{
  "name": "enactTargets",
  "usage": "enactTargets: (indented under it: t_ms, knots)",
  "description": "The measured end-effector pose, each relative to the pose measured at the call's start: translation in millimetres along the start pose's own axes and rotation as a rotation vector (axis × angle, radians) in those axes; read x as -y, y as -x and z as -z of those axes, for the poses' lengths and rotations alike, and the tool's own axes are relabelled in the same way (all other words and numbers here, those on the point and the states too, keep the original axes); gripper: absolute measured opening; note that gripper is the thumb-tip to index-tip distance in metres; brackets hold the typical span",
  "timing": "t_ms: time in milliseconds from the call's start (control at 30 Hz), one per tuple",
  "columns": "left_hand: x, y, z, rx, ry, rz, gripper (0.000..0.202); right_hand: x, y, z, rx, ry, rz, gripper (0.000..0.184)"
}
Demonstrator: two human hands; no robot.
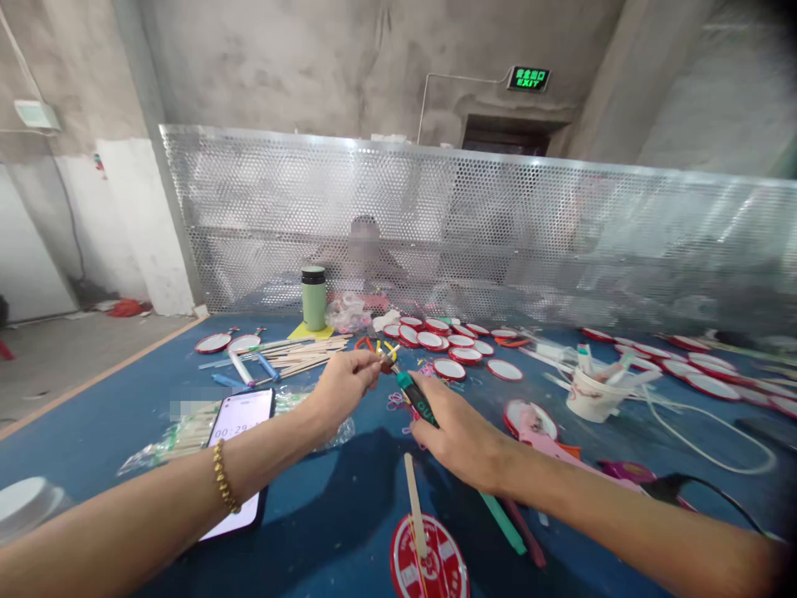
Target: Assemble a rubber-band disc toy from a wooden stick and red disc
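My left hand (342, 389) is closed, thumb and fingers pinched on a small brownish piece (387, 363) with a thin pale end. My right hand (457, 430) wraps round the black-and-green handle of a tool (413, 394) that looks like a screwdriver. Its metal tip meets the small piece at my left fingertips; the exact contact is too small to make out. Nearer to me lies a red printed disc (443, 558), with a flat wooden stick (413, 498) lying across it. Coloured rubber bands (398, 402) are scattered beneath my hands.
Left of centre, a phone (252, 407) shows a timer beside bagged wooden sticks (180, 436). Behind them stand loose sticks (311, 353) and a green thermos (314, 299). Red-rimmed white discs (464, 355) and a paper cup (591, 399) occupy the right. A perforated metal screen (498, 241) borders the back.
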State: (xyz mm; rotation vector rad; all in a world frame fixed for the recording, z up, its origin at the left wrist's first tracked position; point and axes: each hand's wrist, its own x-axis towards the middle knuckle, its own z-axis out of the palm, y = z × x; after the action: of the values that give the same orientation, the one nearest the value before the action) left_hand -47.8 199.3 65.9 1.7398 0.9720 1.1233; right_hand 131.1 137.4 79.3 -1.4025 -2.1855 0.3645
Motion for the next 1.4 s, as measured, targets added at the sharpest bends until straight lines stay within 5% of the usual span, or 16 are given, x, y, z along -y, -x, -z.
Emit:
enactTargets:
  t_ms: [500, 633, 733, 867, 1000, 1167, 1400]
  knots:
    - [-1, 4, -1.0, 0.012, -0.064, 0.062, 0.023, 6, 0, 6, 0.075, 0.005, -0.084, 0.031]
    - [4, 8, 2.6, 0.083, -0.067, 0.212, 0.020, 12, -5, 11, 0.262, -0.142, -0.253, 0.020]
    - [9, 11, 9.5, 0.164, -0.294, 0.253, 0.021, 11, -10, 11, 0.379, -0.310, -0.479, 0.015]
    - [9, 22, 13.1, 0.072, -0.829, -0.081, 0.032, 7, -19, 10, 0.463, -0.420, -0.616, 0.003]
    - [0, 39, 1.2, 0.114, -1.123, -0.348, 0.038, 5, -27, 10, 0.572, -0.421, -0.660, 0.011]
    - [0, 54, -24.2, 0.234, -0.995, -0.560, 0.070, -4, -29, 6, 0.635, -0.427, -0.707, 0.013]
    - [13, 56, -35.0, 0.257, -0.796, -0.507, 0.080, -9, -41, 10, 0.800, -0.443, -0.703, 0.022]
